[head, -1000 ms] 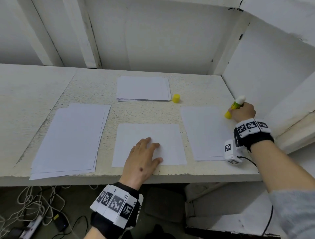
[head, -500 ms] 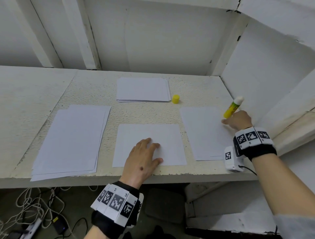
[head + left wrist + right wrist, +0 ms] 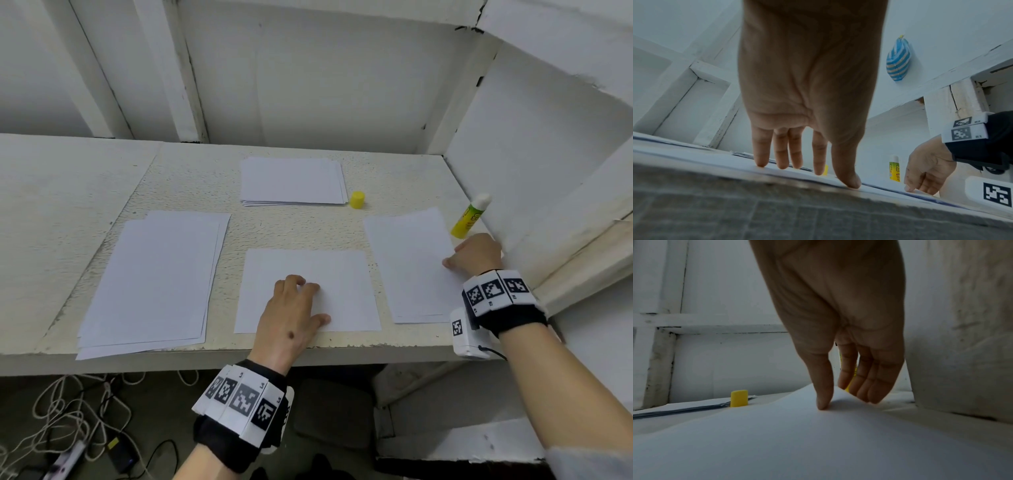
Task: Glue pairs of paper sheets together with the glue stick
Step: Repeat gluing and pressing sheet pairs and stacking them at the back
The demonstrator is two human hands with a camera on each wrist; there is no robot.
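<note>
Fingers (image 3: 819,155) of the left hand (image 3: 291,317) lie straight and slightly spread, their tips pressing flat on the middle sheet (image 3: 337,284) near the front edge of the bench (image 3: 191,174). On the right hand (image 3: 478,251) the thumb sits on top of the right sheet (image 3: 411,260) while the other fingers (image 3: 873,382), held close together, curl under its raised right edge, so the paper is pinched between them and bows upward in the right wrist view. Just beyond this hand the glue stick (image 3: 469,217) stands on the bench with its white tip bare, leaning toward the white side wall (image 3: 534,164) at the right; no hand touches it. Its yellow cap (image 3: 357,199) stands upright further back, just beside the right edge of the far stack of paper (image 3: 291,181). At the left of the bench lies another stack of paper (image 3: 154,281), larger, its sheets a little fanned, well apart from the glue stick. Both wrists wear black bands with white blocks printed in black square patterns. Below the bench front, on the floor at the lower left, pale cables (image 3: 68,411) lie in loose coils beside a power strip (image 3: 65,459).
</note>
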